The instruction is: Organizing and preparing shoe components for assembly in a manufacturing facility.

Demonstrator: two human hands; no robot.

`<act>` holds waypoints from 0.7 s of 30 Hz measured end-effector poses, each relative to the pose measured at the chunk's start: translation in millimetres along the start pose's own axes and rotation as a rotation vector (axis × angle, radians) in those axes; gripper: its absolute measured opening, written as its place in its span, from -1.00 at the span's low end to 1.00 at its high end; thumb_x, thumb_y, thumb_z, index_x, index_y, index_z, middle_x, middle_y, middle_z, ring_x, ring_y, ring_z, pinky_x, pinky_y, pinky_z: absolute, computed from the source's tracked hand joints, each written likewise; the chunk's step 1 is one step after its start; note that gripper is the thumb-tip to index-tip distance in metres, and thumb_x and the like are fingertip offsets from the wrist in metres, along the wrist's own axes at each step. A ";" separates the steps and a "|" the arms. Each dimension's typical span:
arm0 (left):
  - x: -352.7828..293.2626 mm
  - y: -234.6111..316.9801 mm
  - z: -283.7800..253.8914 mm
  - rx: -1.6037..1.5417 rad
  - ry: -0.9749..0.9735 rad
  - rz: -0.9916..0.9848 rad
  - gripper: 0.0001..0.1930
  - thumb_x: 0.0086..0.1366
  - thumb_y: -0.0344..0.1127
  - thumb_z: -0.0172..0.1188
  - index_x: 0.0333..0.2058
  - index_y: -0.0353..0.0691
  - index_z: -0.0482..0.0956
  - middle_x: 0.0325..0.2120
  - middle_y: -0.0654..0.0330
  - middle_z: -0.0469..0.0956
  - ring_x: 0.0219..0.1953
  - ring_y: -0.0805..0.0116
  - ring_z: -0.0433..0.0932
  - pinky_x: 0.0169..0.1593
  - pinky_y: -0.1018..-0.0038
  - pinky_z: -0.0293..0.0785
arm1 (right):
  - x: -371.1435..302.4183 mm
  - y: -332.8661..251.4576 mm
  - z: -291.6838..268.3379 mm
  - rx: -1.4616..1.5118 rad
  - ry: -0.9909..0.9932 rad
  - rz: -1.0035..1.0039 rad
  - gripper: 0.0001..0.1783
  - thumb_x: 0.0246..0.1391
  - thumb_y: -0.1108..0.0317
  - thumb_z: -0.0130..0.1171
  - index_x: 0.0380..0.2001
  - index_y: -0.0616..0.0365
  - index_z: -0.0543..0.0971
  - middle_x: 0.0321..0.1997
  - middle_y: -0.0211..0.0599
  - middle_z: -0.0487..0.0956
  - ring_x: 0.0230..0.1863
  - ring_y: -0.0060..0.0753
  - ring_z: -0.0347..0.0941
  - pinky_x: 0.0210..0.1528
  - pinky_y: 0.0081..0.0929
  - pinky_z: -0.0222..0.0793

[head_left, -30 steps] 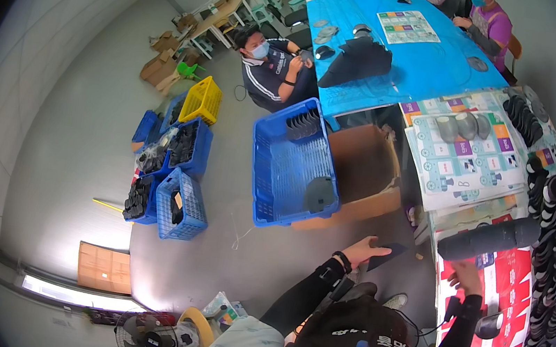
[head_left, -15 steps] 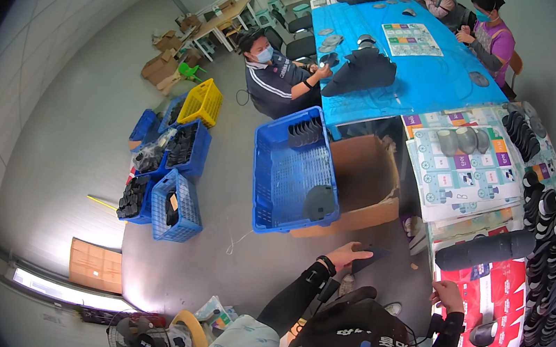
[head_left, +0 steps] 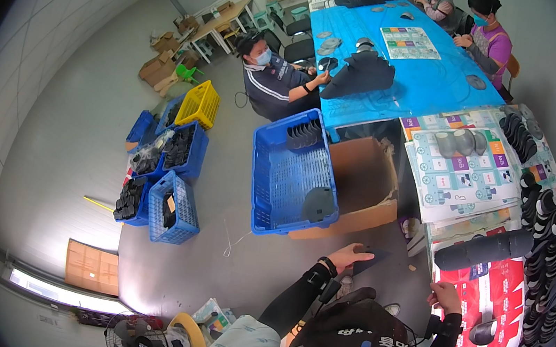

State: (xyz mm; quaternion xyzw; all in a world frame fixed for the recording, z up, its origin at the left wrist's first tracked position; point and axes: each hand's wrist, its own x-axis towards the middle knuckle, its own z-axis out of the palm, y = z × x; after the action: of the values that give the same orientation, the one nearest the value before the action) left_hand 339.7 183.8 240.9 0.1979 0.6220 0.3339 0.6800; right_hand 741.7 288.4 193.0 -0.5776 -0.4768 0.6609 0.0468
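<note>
On my far left, blue crates (head_left: 129, 207) packed with dark pieces stand on the floor, a lighter blue crate (head_left: 176, 227) beside them and a yellow crate (head_left: 199, 103) farther off. A black fan (head_left: 137, 344) sits low near my side. Next comes a co-worker (head_left: 265, 87) in a dark top with white stripes, seated at the blue-covered desk (head_left: 438, 79). A large blue crate (head_left: 281, 205) rests tilted against an open cardboard box (head_left: 357, 215); a row of dark curved pieces lines its far end, and a round dark piece (head_left: 318, 204) lies at its near end.

My hands are well apart. My left hand (head_left: 350, 256) pinches a thin dark piece (head_left: 370, 261) by its edge, over the floor and near the box. My right hand (head_left: 445, 297) is half curled by the left edge of a red printed sheet (head_left: 509, 295); I can't tell whether it grips anything. A row of overlapping dark pieces (head_left: 482, 249) lies across that sheet, a single curved piece (head_left: 483, 332) nearer me, and dark stacks (head_left: 537, 278) line the far right.
</note>
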 end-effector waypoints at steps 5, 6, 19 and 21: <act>0.9 -3.7 -2.9 -0.024 -0.025 0.010 0.20 0.16 0.01 0.59 0.50 -0.45 -0.04 0.27 -0.02 0.41 0.17 0.36 0.55 0.19 0.44 0.49 | -1.9 -0.2 2.5 0.005 -0.003 0.011 -0.65 0.35 0.16 0.16 -0.31 0.31 0.58 -0.55 -0.15 0.64 -0.64 -0.41 0.58 -0.65 -0.53 0.42; 1.0 -4.4 -3.3 -0.009 -0.014 0.014 0.20 0.16 0.01 0.59 0.50 -0.45 -0.04 0.26 -0.02 0.41 0.16 0.36 0.56 0.18 0.44 0.49 | -2.5 -0.5 3.2 0.012 -0.009 -0.003 -0.65 0.35 0.16 0.16 -0.31 0.31 0.58 -0.55 -0.15 0.64 -0.64 -0.41 0.58 -0.65 -0.53 0.42; 0.1 -12.7 -5.8 -0.028 -0.019 0.035 0.17 0.16 0.01 0.58 0.49 -0.44 0.00 0.23 0.03 0.45 0.10 0.39 0.57 0.11 0.47 0.51 | -3.4 4.0 8.3 0.013 -0.013 -0.006 -0.65 0.36 0.16 0.17 -0.31 0.31 0.55 -0.54 -0.14 0.63 -0.64 -0.39 0.57 -0.61 -0.49 0.50; -1.4 -11.7 -5.3 -0.053 -0.022 0.040 0.16 0.17 0.00 0.58 0.48 -0.45 0.01 0.21 0.03 0.46 0.09 0.41 0.57 0.09 0.48 0.52 | -3.0 4.9 8.5 0.018 -0.011 -0.008 -0.64 0.36 0.16 0.17 -0.31 0.31 0.55 -0.54 -0.14 0.63 -0.64 -0.39 0.57 -0.61 -0.49 0.50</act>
State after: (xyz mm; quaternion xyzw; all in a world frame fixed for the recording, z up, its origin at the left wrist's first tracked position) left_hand 337.0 173.9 233.1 0.1960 0.6012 0.3615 0.6851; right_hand 738.2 279.0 190.7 -0.5715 -0.4733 0.6683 0.0523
